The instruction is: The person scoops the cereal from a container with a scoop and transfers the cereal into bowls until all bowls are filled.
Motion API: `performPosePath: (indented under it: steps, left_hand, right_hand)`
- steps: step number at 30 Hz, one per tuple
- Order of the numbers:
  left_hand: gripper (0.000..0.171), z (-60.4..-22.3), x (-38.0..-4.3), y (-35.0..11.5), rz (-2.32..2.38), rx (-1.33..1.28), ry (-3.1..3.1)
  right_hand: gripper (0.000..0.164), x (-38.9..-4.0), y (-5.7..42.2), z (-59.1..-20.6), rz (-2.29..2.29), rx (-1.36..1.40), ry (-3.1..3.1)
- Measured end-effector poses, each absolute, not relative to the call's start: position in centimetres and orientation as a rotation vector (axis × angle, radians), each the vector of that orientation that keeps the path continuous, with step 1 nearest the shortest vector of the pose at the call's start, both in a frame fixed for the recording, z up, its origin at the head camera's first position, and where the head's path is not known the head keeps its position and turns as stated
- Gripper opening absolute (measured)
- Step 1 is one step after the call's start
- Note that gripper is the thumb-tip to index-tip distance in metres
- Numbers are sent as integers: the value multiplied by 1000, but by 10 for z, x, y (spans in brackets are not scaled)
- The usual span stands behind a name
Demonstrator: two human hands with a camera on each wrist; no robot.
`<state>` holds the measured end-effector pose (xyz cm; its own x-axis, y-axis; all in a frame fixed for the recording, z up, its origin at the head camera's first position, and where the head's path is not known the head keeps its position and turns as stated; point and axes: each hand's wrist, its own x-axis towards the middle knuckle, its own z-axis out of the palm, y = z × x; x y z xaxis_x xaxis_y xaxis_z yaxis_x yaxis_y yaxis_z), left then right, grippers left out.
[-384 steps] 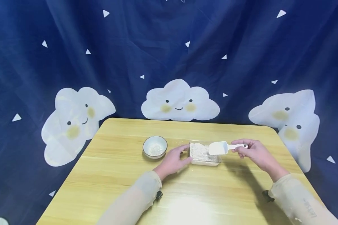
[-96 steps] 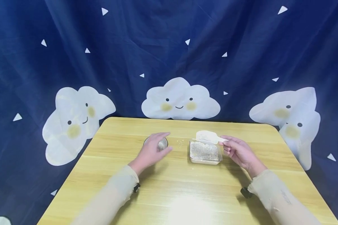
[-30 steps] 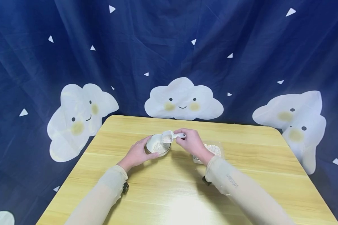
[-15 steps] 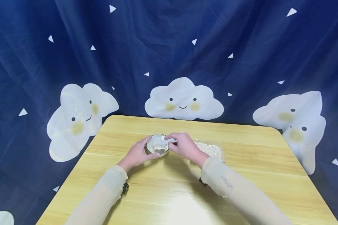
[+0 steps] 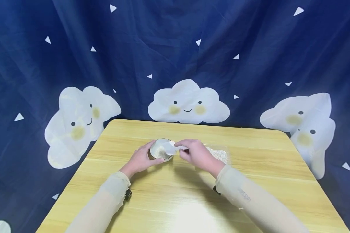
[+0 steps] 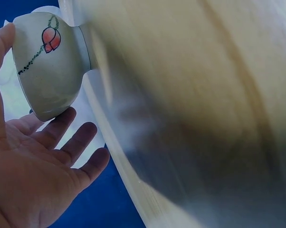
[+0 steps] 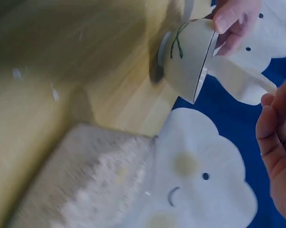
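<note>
A small white bowl [image 5: 156, 146] with a dark rim holds some pale, oat-like flakes [image 5: 161, 152]. My left hand [image 5: 140, 159] holds it at the left side, thumb on the near rim and fingers along the far side. In the left wrist view the bowl's outer wall [image 6: 52, 80] shows a red flower design. My right hand [image 5: 196, 154] pinches the handle of a white scoop [image 5: 170, 149], whose head hangs over the bowl's right rim. In the right wrist view the scoop [image 7: 243, 81] is tilted by the bowl; its inside is hard to see.
A clear rectangular container [image 5: 228, 152] of the same flakes stands right of the bowl, partly hidden by my right hand and forearm. The light wooden table [image 5: 169, 200] ends at a dark blue cloud-print curtain [image 5: 175, 48].
My left hand has gone from the container to the bowl. My right hand has carried a loaded scoop from the container, tipped it into the bowl, and now drawn it slightly up and right.
</note>
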<state>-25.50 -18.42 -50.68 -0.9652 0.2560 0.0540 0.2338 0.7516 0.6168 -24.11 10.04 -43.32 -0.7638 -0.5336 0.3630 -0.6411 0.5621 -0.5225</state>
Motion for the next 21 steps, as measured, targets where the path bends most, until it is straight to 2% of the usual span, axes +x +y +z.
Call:
performPosePath:
  steps: [5, 9, 14, 18, 21]
  left_hand:
    - [109, -509, -258, -179, 1033, 419, 2921]
    - [109, -506, -257, -173, 1121, 411, 2958]
    - [92, -492, -253, -156, 1279, 515, 3027]
    - [81, -480, -245, -131, 1291, 687, 3005]
    - [80, -475, -239, -105, 1259, 788, 2915]
  right_hand:
    - [35, -245, 137, -438, 1648, 422, -2690]
    - [42, -242, 192, -441, 1756, 150, -2687]
    - [47, -230, 262, -445, 1712, 36, -2673]
    - [40, -221, 301, -446, 1628, 61, -2716]
    - [35, -218, 316, -445, 1536, 106, -2766]
